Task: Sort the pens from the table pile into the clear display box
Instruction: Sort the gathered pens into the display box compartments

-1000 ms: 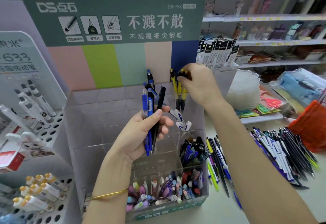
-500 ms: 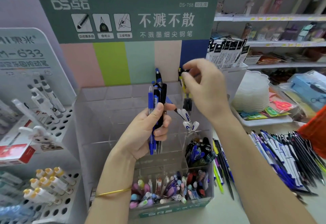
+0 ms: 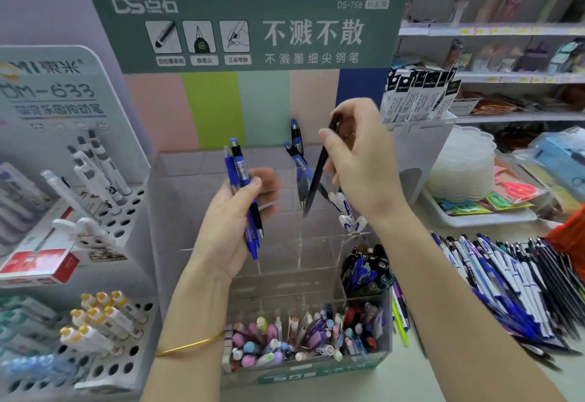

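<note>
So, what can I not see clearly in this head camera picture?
- Head view: the left hand partly covers the blue pens, so their count is unclear.
- The right hand hides the top end of the black pen.
- The table pile is blurred and cut off by the right edge.
- The clear display box dividers are too faint to tell compartments apart.

Stocked retail shelves (image 3: 506,31) span twelve to three o'clock, green display signboard (image 3: 247,28) at twelve, pale desk (image 3: 411,376) at five.

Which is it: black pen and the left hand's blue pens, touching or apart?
Apart. The head view shows a plain gap between the black pen and the blue pens.
</note>
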`<move>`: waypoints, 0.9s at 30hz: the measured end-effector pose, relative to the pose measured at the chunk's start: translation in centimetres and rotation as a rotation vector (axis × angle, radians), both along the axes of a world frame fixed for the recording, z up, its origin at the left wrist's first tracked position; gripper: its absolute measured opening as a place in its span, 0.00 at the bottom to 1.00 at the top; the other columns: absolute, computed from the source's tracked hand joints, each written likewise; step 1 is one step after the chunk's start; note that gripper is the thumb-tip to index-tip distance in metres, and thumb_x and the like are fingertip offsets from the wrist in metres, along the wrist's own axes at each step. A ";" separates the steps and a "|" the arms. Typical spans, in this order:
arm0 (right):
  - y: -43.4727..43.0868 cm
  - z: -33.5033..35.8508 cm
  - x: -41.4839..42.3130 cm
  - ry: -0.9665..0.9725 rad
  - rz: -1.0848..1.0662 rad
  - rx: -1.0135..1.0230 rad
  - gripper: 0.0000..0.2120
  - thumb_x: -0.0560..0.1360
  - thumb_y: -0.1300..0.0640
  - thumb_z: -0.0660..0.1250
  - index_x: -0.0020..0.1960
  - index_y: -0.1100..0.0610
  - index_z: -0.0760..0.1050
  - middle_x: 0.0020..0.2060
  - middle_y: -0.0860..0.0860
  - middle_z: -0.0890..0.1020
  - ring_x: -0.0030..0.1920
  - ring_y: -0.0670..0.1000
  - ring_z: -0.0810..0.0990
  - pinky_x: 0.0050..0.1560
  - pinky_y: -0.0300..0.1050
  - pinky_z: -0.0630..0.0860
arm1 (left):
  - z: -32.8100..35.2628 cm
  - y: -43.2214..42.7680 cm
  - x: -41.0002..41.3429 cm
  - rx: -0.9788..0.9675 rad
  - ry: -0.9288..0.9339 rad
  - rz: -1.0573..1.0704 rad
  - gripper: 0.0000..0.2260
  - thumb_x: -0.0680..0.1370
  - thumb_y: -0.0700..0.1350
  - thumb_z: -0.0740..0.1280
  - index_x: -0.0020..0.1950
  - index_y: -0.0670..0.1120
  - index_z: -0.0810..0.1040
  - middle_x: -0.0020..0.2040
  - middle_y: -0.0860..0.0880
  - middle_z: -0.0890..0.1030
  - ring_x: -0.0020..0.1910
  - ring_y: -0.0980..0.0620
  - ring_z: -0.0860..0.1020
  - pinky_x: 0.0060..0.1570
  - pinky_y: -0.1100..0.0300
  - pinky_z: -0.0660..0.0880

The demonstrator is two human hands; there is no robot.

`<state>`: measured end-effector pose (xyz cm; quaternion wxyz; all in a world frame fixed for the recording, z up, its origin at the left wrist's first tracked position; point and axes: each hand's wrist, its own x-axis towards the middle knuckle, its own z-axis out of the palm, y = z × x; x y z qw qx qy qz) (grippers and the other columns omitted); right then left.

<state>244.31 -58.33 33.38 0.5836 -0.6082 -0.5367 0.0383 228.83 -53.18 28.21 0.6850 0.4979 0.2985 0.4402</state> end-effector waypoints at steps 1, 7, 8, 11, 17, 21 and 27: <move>-0.1 -0.3 -0.3 -0.083 -0.003 -0.077 0.07 0.77 0.61 0.64 0.50 0.55 0.66 0.38 0.47 0.75 0.36 0.55 0.78 0.37 0.46 0.74 | 0.1 0.0 -0.2 -0.013 -0.006 0.010 0.09 0.82 0.40 0.57 0.53 0.44 0.76 0.36 0.49 0.81 0.33 0.54 0.79 0.35 0.60 0.79; -0.3 -2.5 -1.7 -0.471 -0.014 -0.519 0.11 0.76 0.58 0.67 0.55 0.58 0.69 0.47 0.55 0.80 0.47 0.57 0.79 0.46 0.52 0.77 | 0.6 -0.2 -0.2 -0.230 -0.132 -0.172 0.08 0.83 0.45 0.53 0.52 0.43 0.70 0.30 0.49 0.70 0.20 0.58 0.61 0.19 0.66 0.58; -0.3 -2.5 -1.8 -0.514 -0.050 -0.524 0.10 0.76 0.57 0.67 0.55 0.58 0.69 0.47 0.55 0.80 0.47 0.57 0.78 0.45 0.50 0.76 | 0.7 -0.3 -0.2 -0.262 -0.144 -0.203 0.08 0.82 0.43 0.52 0.50 0.43 0.69 0.30 0.49 0.70 0.21 0.57 0.61 0.20 0.66 0.57; -0.1 -2.0 -1.7 -0.457 -0.121 -0.331 0.08 0.78 0.55 0.65 0.54 0.59 0.75 0.46 0.53 0.80 0.47 0.52 0.77 0.46 0.47 0.75 | 0.8 -0.6 -0.3 -0.198 -0.086 -0.228 0.09 0.80 0.38 0.50 0.48 0.42 0.69 0.31 0.47 0.72 0.22 0.55 0.62 0.22 0.64 0.60; 0.8 -1.1 -2.0 0.036 0.238 -0.338 0.09 0.78 0.55 0.66 0.46 0.62 0.78 0.35 0.50 0.79 0.33 0.42 0.75 0.35 0.39 0.74 | 1.1 -1.0 0.2 0.039 0.099 -0.314 0.08 0.82 0.37 0.53 0.54 0.41 0.72 0.34 0.47 0.75 0.27 0.53 0.67 0.26 0.62 0.65; 1.7 0.9 0.5 0.355 0.066 -0.043 0.08 0.80 0.60 0.63 0.44 0.62 0.74 0.31 0.53 0.75 0.24 0.43 0.72 0.24 0.34 0.67 | 0.8 -0.6 0.3 0.016 0.127 -0.176 0.10 0.83 0.40 0.55 0.58 0.44 0.75 0.42 0.45 0.84 0.40 0.50 0.81 0.36 0.58 0.79; 3.4 1.0 1.3 -0.052 -0.195 0.056 0.06 0.79 0.58 0.63 0.46 0.60 0.75 0.41 0.53 0.74 0.43 0.54 0.74 0.45 0.41 0.67 | 0.8 -0.2 0.4 -0.047 0.215 -0.091 0.06 0.83 0.42 0.56 0.54 0.44 0.71 0.33 0.48 0.73 0.25 0.56 0.66 0.19 0.66 0.61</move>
